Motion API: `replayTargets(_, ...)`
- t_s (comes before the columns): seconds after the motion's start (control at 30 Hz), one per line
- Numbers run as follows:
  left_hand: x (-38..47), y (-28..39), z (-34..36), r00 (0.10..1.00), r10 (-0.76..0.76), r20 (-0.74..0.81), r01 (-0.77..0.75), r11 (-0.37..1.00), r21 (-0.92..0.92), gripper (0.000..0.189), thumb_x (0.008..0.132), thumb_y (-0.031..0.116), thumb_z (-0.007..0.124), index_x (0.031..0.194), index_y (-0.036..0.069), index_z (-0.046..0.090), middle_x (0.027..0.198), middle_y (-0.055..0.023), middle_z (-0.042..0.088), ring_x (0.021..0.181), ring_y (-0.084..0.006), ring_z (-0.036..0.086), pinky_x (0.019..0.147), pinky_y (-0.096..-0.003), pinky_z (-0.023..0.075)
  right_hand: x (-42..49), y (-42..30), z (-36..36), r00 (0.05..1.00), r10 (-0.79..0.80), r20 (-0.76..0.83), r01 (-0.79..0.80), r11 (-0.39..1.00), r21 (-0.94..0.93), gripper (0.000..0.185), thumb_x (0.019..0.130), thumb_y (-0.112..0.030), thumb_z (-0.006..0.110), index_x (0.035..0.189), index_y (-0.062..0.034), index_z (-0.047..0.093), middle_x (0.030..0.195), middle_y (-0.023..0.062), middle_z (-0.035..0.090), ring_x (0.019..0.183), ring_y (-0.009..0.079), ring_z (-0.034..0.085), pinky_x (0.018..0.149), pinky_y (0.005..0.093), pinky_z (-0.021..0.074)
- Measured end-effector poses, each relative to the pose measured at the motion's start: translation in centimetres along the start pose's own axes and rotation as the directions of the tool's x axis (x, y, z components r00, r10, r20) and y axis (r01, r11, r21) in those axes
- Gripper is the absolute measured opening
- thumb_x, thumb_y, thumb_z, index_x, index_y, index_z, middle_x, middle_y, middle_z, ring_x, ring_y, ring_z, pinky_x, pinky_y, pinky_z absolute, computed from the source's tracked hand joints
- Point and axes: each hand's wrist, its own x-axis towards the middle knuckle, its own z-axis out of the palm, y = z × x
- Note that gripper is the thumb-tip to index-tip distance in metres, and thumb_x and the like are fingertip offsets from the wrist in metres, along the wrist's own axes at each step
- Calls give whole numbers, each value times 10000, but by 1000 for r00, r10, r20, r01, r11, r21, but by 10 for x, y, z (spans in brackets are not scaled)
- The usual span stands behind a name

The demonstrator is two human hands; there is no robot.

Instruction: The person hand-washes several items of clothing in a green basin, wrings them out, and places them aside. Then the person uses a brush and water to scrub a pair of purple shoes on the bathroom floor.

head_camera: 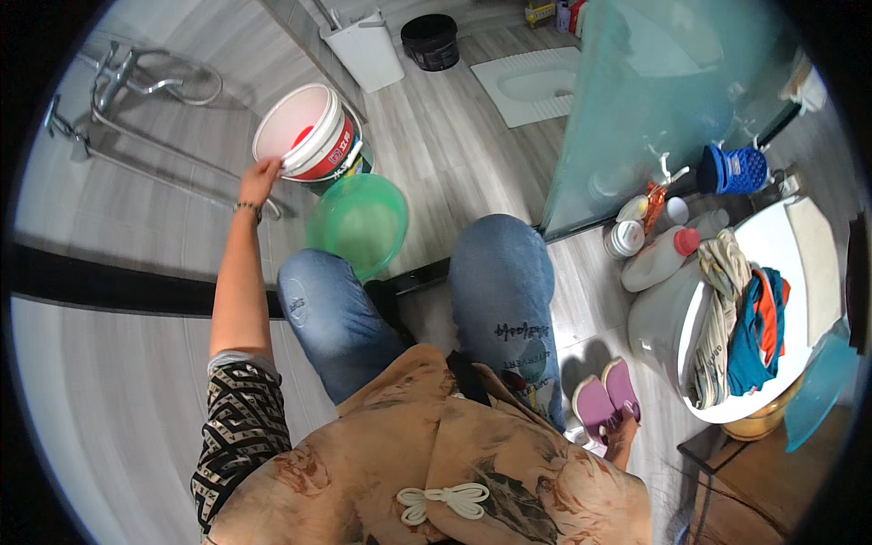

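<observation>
My left hand (pixel 261 180) grips the rim of a large white plastic bucket (pixel 325 146), which is tilted beside the tiled wall and has something red inside. Against its lower side leans a translucent green plastic basin (pixel 361 225). Down at the lower right, my right hand (pixel 621 432) holds a pair of purple slippers (pixel 606 398) near their ends, close to the floor. Part of that hand is hidden by my patterned garment.
A black threshold (pixel 424 276) crosses the floor below a frosted glass panel (pixel 613 102). Farther off are a squat toilet (pixel 528 85), a black bucket (pixel 430 44) and a white bin (pixel 368 51). Clothes (pixel 756 334) lie on a white toilet (pixel 667 340), with bottles (pixel 657 262) beside it.
</observation>
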Motion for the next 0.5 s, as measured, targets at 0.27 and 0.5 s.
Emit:
replayTargets(0.27,-3,74,58,969,242,46,-233,961,-153,250,915,206,537,1011,0,642,914,-21,655,834,-86,580,773,-222,457,-150,-116,186,922,-70,380,115,989,-95,457,794,-281,600,1223,-174,479,1176,12,543,1028,215,502,803,443,380)
replayTargets(0.5,-4,45,56,987,139,83,-131,987,-93,258,888,220,556,998,6,652,887,-15,663,814,-74,577,747,-230,452,-332,-186,364,692,-195,695,259,966,13,464,837,-238,595,1245,-43,493,1248,75,540,1176,228,477,1016,427,314)
